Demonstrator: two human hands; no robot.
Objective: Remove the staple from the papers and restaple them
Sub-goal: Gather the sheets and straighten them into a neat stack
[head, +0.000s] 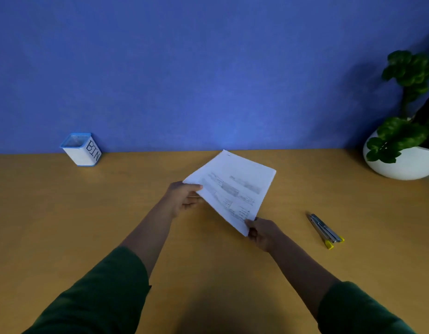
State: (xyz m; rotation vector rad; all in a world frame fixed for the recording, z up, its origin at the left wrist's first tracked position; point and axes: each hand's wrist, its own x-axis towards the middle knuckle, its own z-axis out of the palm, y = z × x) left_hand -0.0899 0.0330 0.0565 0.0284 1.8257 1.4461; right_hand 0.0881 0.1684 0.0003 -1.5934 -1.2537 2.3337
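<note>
Head view: printed papers (235, 186) tilted, corners held.

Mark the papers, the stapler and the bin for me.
papers (235, 186): head view, middle of the top sheet.
stapler (325, 230): head view, middle of its metal body.
bin (82, 154): head view, white front wall.

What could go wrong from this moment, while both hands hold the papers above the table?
1. The left hand and right hand pinch the papers only at two corners, so the sheets may sag or shift out of line.
2. The stapler lies apart on the table; reaching for it leaves one hand holding.
3. The bin stands far left, so a pulled staple might drop on the table.
</note>
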